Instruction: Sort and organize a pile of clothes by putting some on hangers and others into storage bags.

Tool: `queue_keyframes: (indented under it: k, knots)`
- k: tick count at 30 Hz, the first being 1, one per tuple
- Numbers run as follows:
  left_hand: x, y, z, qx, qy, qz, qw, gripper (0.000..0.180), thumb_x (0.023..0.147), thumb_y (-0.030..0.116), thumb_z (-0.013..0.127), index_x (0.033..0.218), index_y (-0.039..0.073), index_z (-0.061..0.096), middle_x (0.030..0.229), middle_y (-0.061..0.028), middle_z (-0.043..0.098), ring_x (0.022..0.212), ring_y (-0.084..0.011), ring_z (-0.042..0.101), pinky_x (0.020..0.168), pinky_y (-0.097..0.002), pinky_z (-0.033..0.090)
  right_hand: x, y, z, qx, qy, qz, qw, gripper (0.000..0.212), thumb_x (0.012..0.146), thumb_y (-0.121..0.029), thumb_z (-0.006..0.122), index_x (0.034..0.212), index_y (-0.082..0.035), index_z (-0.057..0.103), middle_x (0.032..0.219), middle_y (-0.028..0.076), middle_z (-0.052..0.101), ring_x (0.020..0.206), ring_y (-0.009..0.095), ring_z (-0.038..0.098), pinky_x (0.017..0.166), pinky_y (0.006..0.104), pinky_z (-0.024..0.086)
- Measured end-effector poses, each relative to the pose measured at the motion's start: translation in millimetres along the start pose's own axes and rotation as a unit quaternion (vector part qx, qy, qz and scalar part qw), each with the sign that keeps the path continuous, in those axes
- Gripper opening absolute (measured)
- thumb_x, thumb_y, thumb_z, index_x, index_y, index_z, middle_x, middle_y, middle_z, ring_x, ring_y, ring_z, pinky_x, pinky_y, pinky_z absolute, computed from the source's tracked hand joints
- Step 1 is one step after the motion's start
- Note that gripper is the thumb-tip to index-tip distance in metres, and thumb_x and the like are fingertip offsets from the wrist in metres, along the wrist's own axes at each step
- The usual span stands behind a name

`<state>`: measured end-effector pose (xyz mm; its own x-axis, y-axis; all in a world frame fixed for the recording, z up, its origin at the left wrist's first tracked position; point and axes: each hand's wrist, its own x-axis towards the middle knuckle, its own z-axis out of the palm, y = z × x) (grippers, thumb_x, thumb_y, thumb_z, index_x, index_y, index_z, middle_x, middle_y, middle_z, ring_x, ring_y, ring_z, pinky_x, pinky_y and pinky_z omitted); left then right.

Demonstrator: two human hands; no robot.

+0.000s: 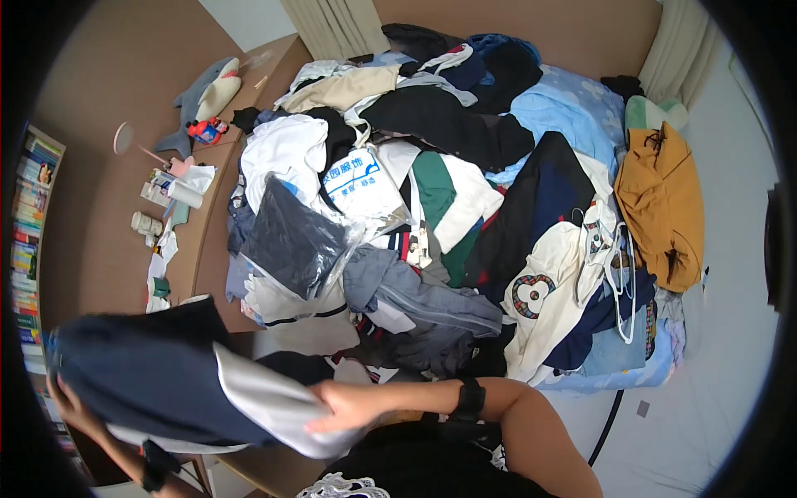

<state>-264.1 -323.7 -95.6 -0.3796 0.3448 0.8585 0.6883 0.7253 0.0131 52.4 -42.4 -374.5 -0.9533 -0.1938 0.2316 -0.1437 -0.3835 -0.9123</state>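
A navy garment with a white panel (pixel 158 373) is stretched between my two hands at the lower left. My left hand (pixel 73 405) grips its far left edge, and the fingers are partly hidden behind the cloth. At the garment's right end, my right hand (pixel 349 404) pinches the white part. Beyond it lies a large heap of clothes on a bed. Closest in that heap are a dark garment in a clear plastic bag (pixel 290 236), a grey-blue garment (pixel 423 299) and a cream top with a round patterned patch (pixel 531 290).
Along the left, a brown desk (pixel 212 195) bears a plush shark (pixel 199 100), a pink round mirror (pixel 124 139) and jars. A bookshelf (pixel 29 241) stands at the far left. White hangers (pixel 621 290) and a mustard garment (pixel 660 207) lie at the heap's right side.
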Motion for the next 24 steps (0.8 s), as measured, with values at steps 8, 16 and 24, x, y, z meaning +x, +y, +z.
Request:
queue_keyframes:
  k: [8,16,24]
  knots:
    - [-57,44,330,0.003,-0.154,0.082,0.985,0.03,0.082,0.025,0.058,0.102,0.003,0.058,0.094,-0.0181,0.06,0.089,-0.0337,0.056,0.079,-0.0407,0.042,-48,95,-82,-0.298,0.347,0.075,0.886,0.051,0.074,-0.015,0.06,0.121,-0.004,0.042,0.114,0.018,0.051,0.105,0.03,0.052,0.088,0.0353,0.042]
    - [-274,212,442,-0.197,-0.524,0.062,0.827,0.081,0.073,0.028,0.065,0.136,0.004,0.02,0.139,-0.0299,0.01,0.128,-0.0457,0.016,0.104,-0.0465,0.016,-215,176,-133,-0.392,0.472,0.365,0.7,0.052,0.067,-0.019,0.063,0.115,-0.005,0.048,0.117,0.019,0.048,0.107,0.037,0.047,0.092,0.0414,0.039]
    - [-304,230,423,-0.267,-0.546,0.031,0.794,0.086,0.067,0.021,0.069,0.138,0.014,0.02,0.141,-0.029,-0.003,0.128,-0.0492,0.009,0.103,-0.0457,0.023,-210,163,-169,-0.39,0.426,0.596,0.558,0.06,0.068,-0.019,0.067,0.123,-0.015,0.043,0.127,0.008,0.042,0.119,0.031,0.034,0.094,0.0588,0.03]
